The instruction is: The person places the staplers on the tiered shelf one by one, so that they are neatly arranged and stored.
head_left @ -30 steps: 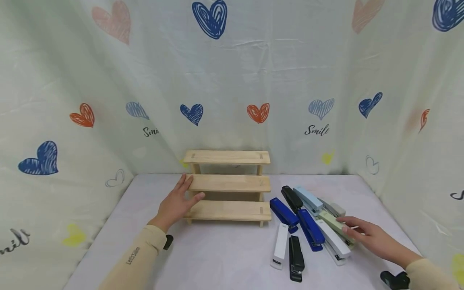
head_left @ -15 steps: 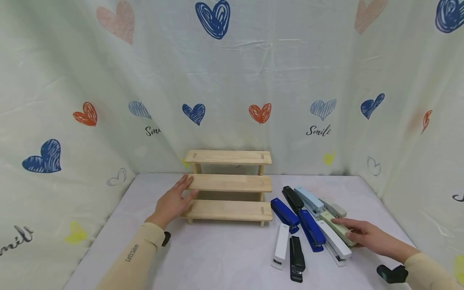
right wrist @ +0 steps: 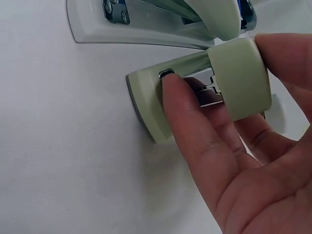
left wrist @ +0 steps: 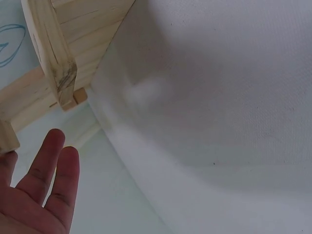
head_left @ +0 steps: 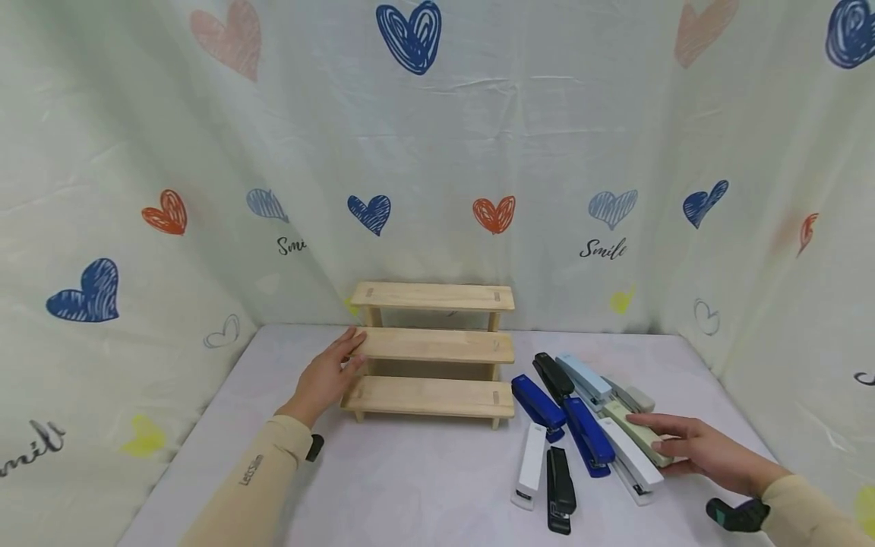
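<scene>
A light green stapler (head_left: 634, 427) lies among other staplers on the right of the table. My right hand (head_left: 714, 448) grips it by its end; in the right wrist view one finger reaches into the gap between the green stapler's (right wrist: 243, 78) arm and base, and another lies against its upper arm. At a three-tier wooden rack (head_left: 431, 346), my left hand (head_left: 323, 384) touches the left end of the middle shelf. The left wrist view shows its fingers (left wrist: 63, 185) nearly straight, beside the shelf's corner.
Beside the green stapler are a white stapler (head_left: 632, 456), blue staplers (head_left: 589, 437), a light blue one (head_left: 584, 376) and a grey one (head_left: 636, 399). A black (head_left: 560, 482) and a white stapler (head_left: 529, 467) lie nearer. A heart-print curtain (head_left: 437, 137) hangs behind the rack.
My left thumb has drawn back from over the rack's lower shelves to their left edge. My right hand has shifted slightly left and taken hold of the green stapler, which stays on the table.
</scene>
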Available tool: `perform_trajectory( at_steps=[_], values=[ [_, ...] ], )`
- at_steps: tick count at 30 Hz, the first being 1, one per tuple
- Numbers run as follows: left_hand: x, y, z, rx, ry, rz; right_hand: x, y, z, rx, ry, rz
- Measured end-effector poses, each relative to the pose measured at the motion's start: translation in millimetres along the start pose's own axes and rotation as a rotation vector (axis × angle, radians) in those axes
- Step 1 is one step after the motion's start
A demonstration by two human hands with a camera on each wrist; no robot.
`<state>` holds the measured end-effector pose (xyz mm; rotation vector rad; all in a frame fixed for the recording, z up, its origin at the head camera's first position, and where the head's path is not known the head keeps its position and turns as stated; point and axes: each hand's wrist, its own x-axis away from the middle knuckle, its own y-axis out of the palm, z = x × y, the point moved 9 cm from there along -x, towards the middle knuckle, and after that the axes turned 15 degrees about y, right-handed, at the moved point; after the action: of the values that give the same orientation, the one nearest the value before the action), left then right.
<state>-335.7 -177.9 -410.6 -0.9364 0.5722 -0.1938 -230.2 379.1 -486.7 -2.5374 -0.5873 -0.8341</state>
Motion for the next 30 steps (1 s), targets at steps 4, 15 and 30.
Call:
perform_trajectory(
  at_steps=[4, 15, 30],
  values=[
    [-1.4, 2.6, 0.0, -0.013, 0.007, 0.005, 2.8, -1.4, 1.8, -0.018, -0.005, 0.003],
    [-0.2, 3.6, -5.4, -0.042, -0.010, -0.008, 19.3, -4.4, -22.8, -0.034, -0.065, 0.035],
    [-2.1, 0.9, -5.6, -0.052, 0.001, -0.017, 9.4, 16.2, -128.0, -0.200, -0.238, 0.066]
  ],
)
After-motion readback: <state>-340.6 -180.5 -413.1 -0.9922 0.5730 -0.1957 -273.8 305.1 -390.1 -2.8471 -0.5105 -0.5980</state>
